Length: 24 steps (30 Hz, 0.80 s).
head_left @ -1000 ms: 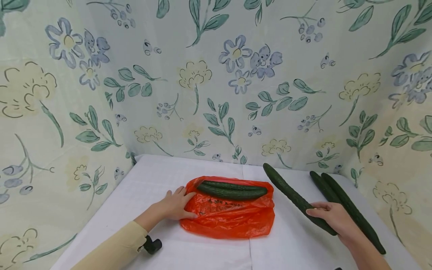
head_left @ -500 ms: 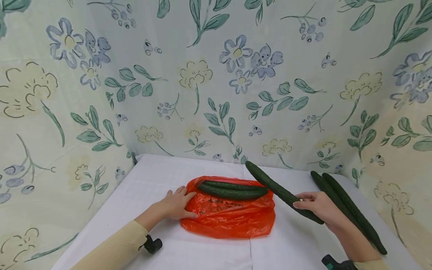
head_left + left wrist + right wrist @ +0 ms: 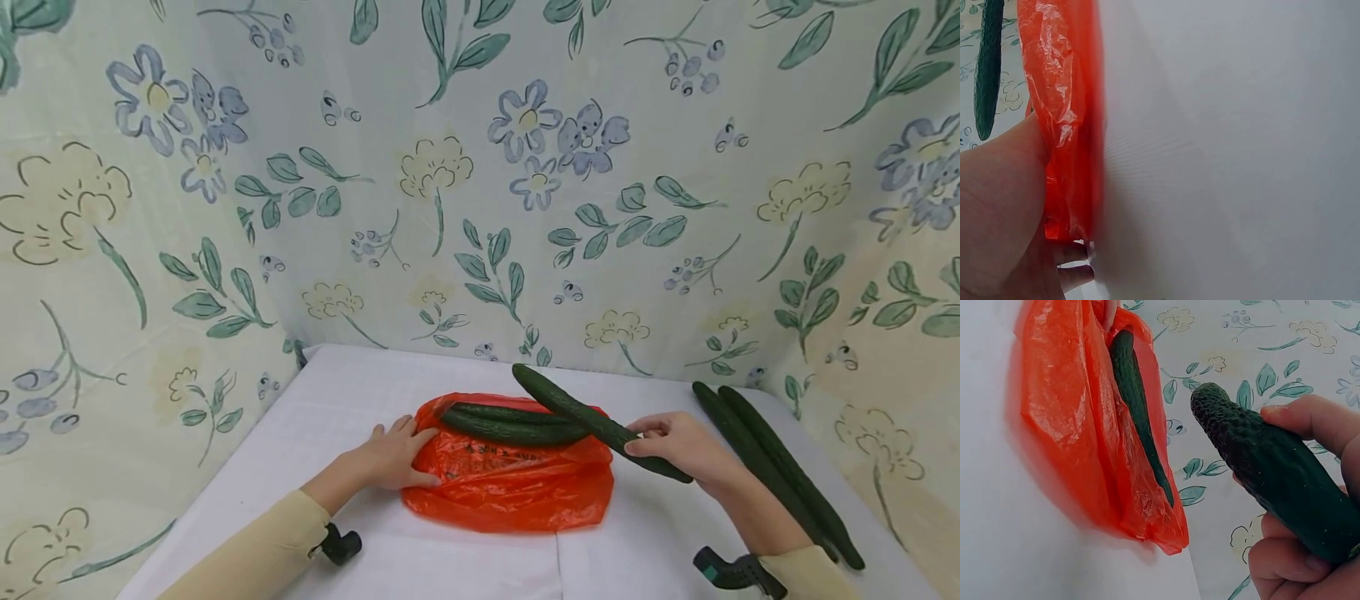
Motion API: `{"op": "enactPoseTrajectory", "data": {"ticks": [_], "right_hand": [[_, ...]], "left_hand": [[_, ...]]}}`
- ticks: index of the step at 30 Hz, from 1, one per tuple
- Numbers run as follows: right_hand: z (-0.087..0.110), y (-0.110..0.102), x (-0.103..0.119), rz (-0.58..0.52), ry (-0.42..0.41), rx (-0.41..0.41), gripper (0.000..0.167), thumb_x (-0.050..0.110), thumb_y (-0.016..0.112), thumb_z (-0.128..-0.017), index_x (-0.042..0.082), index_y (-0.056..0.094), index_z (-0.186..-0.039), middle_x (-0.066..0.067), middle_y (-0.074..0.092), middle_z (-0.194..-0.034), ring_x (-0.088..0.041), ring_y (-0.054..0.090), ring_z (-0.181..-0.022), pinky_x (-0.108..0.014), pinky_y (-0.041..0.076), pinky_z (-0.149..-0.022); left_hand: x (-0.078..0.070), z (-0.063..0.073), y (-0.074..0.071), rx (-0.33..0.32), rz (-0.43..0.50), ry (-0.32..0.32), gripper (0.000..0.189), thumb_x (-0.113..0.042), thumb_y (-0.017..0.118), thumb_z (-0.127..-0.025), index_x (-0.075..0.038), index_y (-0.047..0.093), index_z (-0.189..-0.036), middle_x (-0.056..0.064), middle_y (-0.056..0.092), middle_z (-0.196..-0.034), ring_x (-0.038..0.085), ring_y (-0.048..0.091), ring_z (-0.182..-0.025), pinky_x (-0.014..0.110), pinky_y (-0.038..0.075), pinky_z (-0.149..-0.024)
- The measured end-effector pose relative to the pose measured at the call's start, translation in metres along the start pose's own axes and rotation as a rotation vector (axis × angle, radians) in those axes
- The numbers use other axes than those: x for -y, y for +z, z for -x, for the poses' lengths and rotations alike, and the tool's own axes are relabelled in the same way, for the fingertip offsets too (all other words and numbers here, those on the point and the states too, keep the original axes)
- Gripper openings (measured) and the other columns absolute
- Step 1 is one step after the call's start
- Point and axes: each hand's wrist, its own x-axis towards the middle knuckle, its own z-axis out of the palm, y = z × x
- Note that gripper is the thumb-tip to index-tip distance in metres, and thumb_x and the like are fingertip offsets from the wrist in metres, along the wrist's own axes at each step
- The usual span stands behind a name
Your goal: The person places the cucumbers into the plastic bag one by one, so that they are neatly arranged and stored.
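Note:
A long dark green cucumber (image 3: pixel 567 406) is held slantwise by my right hand (image 3: pixel 675 446), which pinches it near its lower end between thumb and fingers. Its far end rises over the right part of a red plastic bag (image 3: pixel 517 500). Inside the bag's mouth lie other cucumbers (image 3: pixel 510 427) side by side. On the bag's left end rests my left hand (image 3: pixel 393 456), its fingers spread and touching the plastic. The right wrist view shows the held cucumber (image 3: pixel 1272 469) close up, apart from the bag (image 3: pixel 1060 412). Part of the left hand (image 3: pixel 1000 206) is hidden by the bag in the left wrist view.
Two more cucumbers (image 3: pixel 787 475) lie side by side at the right edge of the white-covered table (image 3: pixel 465 567). A floral curtain (image 3: pixel 450 208) stands behind the table and along both sides. Each wrist carries a black camera (image 3: pixel 341 544).
My right hand has moved left with the cucumber, from beside the two loose cucumbers to over the bag's right part. The left hand and the bag stay nearly still.

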Motion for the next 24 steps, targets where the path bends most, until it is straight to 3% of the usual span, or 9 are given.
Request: {"op": "enactPoseTrajectory", "data": {"ticks": [9, 13, 16, 20, 24], "right_hand": [[-0.012, 0.018, 0.013, -0.024, -0.087, 0.041, 0.043, 0.023, 0.078, -0.085, -0.003, 0.069, -0.119, -0.005, 0.055, -0.071, -0.022, 0.060, -0.084, -0.033, 0.054, -0.073], [-0.019, 0.026, 0.018, -0.033, -0.087, 0.078, 0.042, 0.021, 0.080, -0.083, -0.001, 0.070, -0.117, -0.006, 0.057, -0.077, -0.023, 0.059, -0.086, -0.032, 0.055, -0.072], [-0.022, 0.031, 0.021, -0.007, -0.086, 0.102, 0.040, 0.022, 0.081, -0.082, 0.001, 0.072, -0.115, -0.007, 0.065, -0.092, -0.023, 0.059, -0.091, -0.033, 0.058, -0.074], [-0.025, 0.035, 0.025, 0.036, -0.106, 0.129, 0.039, 0.022, 0.082, -0.080, 0.002, 0.073, -0.113, -0.009, 0.067, -0.102, -0.024, 0.057, -0.096, -0.035, 0.058, -0.075], [-0.029, 0.038, 0.029, 0.055, -0.152, 0.176, 0.037, 0.021, 0.081, -0.080, 0.003, 0.074, -0.111, -0.007, 0.066, -0.096, -0.025, 0.056, -0.097, -0.034, 0.056, -0.074]], "left_hand": [[-0.001, 0.000, -0.002, 0.005, -0.002, -0.005, 0.093, -0.066, 0.074, -0.077, -0.020, 0.045, -0.152, 0.017, 0.038, -0.157, 0.040, 0.027, -0.149, 0.072, 0.026, -0.113], [0.000, 0.000, -0.001, 0.002, -0.002, 0.002, 0.093, -0.067, 0.073, -0.077, -0.020, 0.045, -0.151, 0.017, 0.039, -0.157, 0.040, 0.028, -0.149, 0.073, 0.027, -0.112], [0.001, -0.001, 0.000, -0.001, -0.002, 0.011, 0.093, -0.068, 0.073, -0.076, -0.020, 0.045, -0.151, 0.016, 0.039, -0.157, 0.039, 0.028, -0.149, 0.073, 0.027, -0.112], [0.002, -0.001, 0.001, -0.006, 0.001, 0.014, 0.094, -0.068, 0.073, -0.076, -0.020, 0.044, -0.152, 0.015, 0.039, -0.157, 0.038, 0.028, -0.149, 0.073, 0.026, -0.112], [0.005, -0.001, 0.001, -0.016, 0.017, 0.002, 0.097, -0.068, 0.074, -0.076, -0.019, 0.041, -0.153, 0.014, 0.039, -0.158, 0.038, 0.028, -0.149, 0.072, 0.025, -0.113]]}}
